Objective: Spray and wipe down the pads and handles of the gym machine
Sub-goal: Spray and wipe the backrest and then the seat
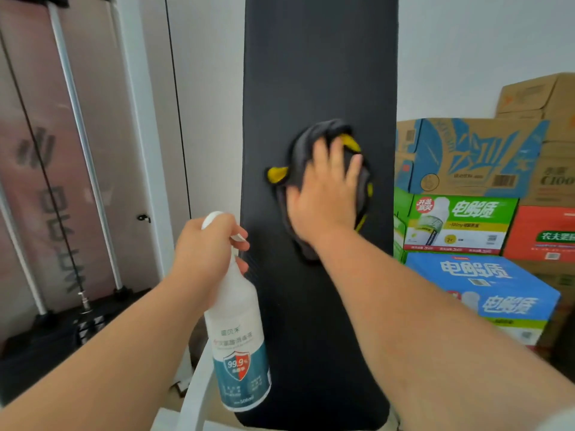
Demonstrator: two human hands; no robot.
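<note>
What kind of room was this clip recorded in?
Probably a small gym or workout room that doubles as storage. A tall black back pad fills the centre, steel guide rods and a cable stand at left, and stacked drink cartons sit at right.

Stacked cartons crowd the black pad's right edge, while bare wall leaves its left side open.

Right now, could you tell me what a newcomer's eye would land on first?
The tall black pad fills the centre, with the right hand pressing a grey-and-yellow cloth against it. Lower left, the left hand holds a white spray bottle; colourful cartons are stacked on the right.
</note>
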